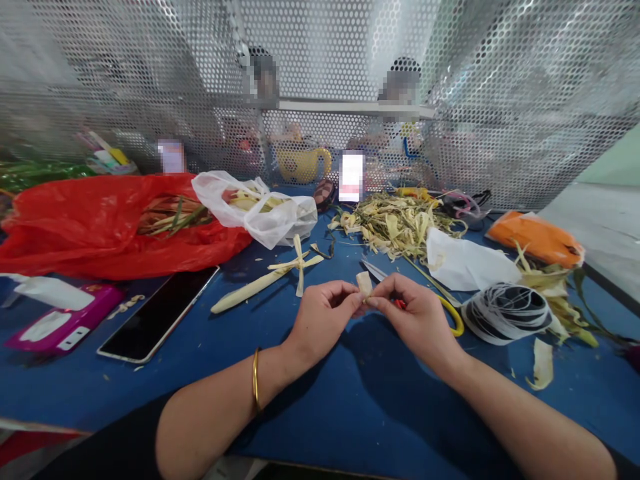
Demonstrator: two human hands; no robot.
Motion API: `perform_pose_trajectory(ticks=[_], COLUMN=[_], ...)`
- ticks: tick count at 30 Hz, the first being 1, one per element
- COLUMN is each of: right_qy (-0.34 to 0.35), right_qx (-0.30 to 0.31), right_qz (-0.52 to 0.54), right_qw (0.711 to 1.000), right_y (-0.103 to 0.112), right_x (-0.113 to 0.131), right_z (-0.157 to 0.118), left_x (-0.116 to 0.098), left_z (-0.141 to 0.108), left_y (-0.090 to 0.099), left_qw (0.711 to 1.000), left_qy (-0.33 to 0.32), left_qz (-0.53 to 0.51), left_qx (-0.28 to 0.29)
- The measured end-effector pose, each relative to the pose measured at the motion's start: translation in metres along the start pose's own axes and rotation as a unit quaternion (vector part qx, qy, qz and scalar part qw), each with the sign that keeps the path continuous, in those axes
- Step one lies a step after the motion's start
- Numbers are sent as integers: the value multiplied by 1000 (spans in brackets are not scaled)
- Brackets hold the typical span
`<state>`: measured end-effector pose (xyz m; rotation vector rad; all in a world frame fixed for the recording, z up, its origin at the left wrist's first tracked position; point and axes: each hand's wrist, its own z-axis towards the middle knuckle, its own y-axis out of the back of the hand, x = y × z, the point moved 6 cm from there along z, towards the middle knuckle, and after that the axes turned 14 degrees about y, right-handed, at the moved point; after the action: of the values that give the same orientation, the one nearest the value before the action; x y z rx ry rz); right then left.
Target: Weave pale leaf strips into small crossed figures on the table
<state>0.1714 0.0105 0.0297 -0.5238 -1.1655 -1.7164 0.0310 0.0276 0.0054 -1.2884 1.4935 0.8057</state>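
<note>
Over the middle of the blue table, my left hand (pixel 327 310) and my right hand (pixel 413 310) meet fingertip to fingertip. Between them they pinch a small pale piece of dried husk (pixel 365 283), whose upper end sticks up above the fingers; its lower part is hidden. Behind my right hand lies a pair of scissors (pixel 374 269), with its blade and yellow handle partly covered. To the left of my left hand rest a cross-shaped husk piece (pixel 300 263) and a long, pale husk roll (pixel 245 293). A gold bangle circles my left wrist.
A red plastic bag (pixel 90 227), a white bag (pixel 280 217), a black phone (pixel 160 313) and a purple tissue pack (pixel 65 320) lie left. At right are a husk pile (pixel 395 223), white paper (pixel 467 263), a wire coil (pixel 507 313) and an orange packet (pixel 537 239). Perforated metal panels (pixel 325 67) stand behind.
</note>
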Motion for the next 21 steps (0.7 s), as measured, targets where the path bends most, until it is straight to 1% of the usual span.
perform_pose_trajectory(ticks=[3, 5, 10, 12, 16, 21], right_qy=[3, 7, 29, 49, 119, 200], right_qx=[-8, -10, -9, -8, 3, 27], right_qz=[4, 2, 56, 59, -13, -101], right_qw=[1000, 1000, 998, 997, 993, 974], right_y=[1, 1, -2, -3, -1, -2], right_x=[1, 1, 1, 3, 11, 18], right_z=[0, 0, 1, 1, 2, 1], left_x=[0, 2, 8, 10, 14, 20], left_z=[0, 1, 4, 5, 6, 4], left_y=[-1, -1, -3, -4, -2, -4], left_qw=[1000, 1000, 995, 993, 988, 978], left_qy=[-1, 9, 52, 67, 87, 132], left_qz=[9, -2, -66, -85, -116, -144], left_qx=[4, 9, 44, 54, 54, 68])
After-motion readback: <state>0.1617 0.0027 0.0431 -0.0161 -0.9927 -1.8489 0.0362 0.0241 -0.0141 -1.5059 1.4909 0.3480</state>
